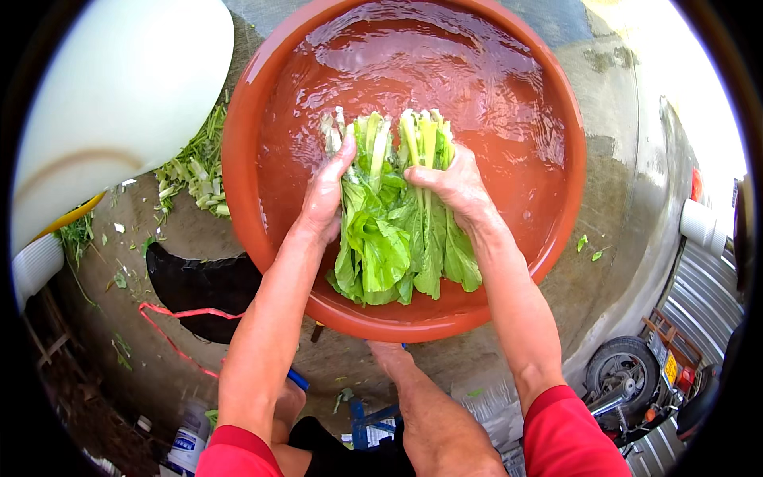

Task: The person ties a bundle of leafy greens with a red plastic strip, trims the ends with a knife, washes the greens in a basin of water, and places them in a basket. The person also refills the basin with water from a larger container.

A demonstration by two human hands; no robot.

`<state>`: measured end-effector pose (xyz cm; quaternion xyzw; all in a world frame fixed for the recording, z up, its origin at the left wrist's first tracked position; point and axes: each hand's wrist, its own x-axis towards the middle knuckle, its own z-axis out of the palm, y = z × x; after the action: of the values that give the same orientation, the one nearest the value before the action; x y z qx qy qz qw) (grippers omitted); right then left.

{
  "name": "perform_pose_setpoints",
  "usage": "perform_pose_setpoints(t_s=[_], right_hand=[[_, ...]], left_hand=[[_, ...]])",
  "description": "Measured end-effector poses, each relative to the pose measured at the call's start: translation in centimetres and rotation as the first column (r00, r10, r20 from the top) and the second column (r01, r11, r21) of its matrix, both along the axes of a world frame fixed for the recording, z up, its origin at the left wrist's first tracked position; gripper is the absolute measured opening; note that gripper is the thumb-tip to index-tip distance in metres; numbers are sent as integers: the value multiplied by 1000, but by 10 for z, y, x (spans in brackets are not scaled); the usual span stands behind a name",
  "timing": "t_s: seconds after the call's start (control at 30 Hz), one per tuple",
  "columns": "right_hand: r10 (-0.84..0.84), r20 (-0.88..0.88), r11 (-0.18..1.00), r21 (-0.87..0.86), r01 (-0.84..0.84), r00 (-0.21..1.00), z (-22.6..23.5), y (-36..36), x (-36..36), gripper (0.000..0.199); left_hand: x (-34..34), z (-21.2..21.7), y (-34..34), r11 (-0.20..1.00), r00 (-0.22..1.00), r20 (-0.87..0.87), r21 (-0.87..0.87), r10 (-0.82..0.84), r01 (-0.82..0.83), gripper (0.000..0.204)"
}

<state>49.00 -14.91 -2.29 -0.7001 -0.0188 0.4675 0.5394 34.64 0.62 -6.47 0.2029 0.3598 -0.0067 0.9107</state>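
Over the near half of the reddish-brown basin (241, 159), I'm remotely holding leafy greens (405, 219) just at the water (413, 60), stalks (427, 135) pointing away: my left hand (324, 189) is gripping the left edge, thumb up along it, while my right hand (459, 187) is clamping its thumb across the right side, remaining fingers mostly hidden underneath. Careful now, wet stalks could be sliding out if I'm gripping unevenly, and those tender leaves (381, 262) could be tearing if I'm squeezing too hard!
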Motion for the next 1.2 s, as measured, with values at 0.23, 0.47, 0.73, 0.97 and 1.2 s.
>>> perform_pose_setpoints(t_s=[0.23,0.47,0.73,0.97,1.2], right_hand=[[22,-42,998,64,-19,999,-7,-14,7,56],[114,79,993,22,-116,990,-12,7,-8,59],[12,-108,1000,30,-9,994,-41,-4,0,53],[-69,-10,997,23,69,998,-52,-28,-3,46],[-118,-61,993,-37,115,991,-57,-11,-8,56]], left_hand=[[-2,4,-11,945,986,-111,316,123,-82,45],[2,6,-24,960,982,9,209,188,-186,50],[7,-50,-9,890,945,-77,319,-318,326,65],[12,-3,-32,786,981,-94,588,-171,193,36],[1,-47,-15,932,960,-67,228,-273,281,63]])
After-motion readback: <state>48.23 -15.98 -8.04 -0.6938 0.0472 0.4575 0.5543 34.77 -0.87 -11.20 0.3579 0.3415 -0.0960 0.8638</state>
